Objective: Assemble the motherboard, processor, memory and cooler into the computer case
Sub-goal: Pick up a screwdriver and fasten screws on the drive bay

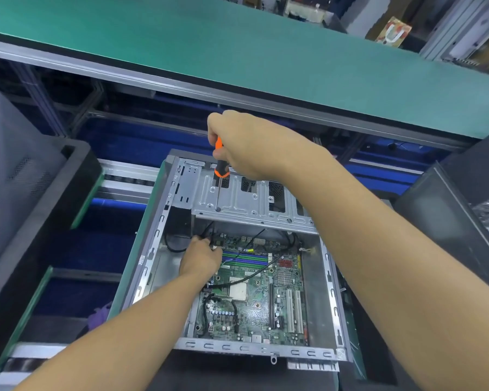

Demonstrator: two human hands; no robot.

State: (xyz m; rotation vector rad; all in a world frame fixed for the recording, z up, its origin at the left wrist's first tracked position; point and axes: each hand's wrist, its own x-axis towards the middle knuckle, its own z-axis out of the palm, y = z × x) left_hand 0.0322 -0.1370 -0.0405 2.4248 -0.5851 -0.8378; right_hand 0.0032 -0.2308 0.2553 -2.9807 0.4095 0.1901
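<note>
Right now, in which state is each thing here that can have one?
computer case: open, side panel off.
motherboard: lies inside the case.
memory slots: empty.
screwdriver: upright, tip on the drive cage.
right hand: grips the screwdriver handle.
left hand: at the motherboard's far left corner; grip unclear.

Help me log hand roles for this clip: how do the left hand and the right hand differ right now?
The right hand grips an orange-and-black screwdriver; the left hand shows no tool, and whether it holds anything is hidden. The right hand is raised over the metal drive cage; the left hand is down inside the case, at the far left corner of the motherboard. Both reach forward, bare-armed.
</note>
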